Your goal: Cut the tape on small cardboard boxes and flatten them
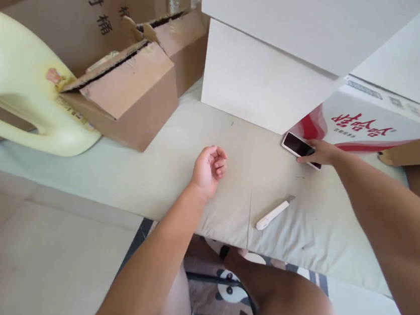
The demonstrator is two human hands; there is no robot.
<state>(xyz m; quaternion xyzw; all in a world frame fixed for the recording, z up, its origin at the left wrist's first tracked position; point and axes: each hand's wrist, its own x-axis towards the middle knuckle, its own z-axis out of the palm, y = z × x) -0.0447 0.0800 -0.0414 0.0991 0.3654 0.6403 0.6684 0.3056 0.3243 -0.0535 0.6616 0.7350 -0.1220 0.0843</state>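
Note:
My left hand (208, 169) rests on the pale cushion surface (146, 180) with its fingers loosely curled, nothing in it. My right hand (318, 153) reaches far to the right and lies flat on a black-screened phone (295, 144) beside a red-and-white carton (365, 125). A white utility knife (274, 214) lies on the cushion between my two arms, nearer the front edge, untouched.
A large pale yellow jug (16, 90) with a handle lies at the left against torn brown cardboard boxes (134, 88). White blocks (264, 78) stand behind. My bare knees and a panda-print mat (228, 291) are below the cushion edge.

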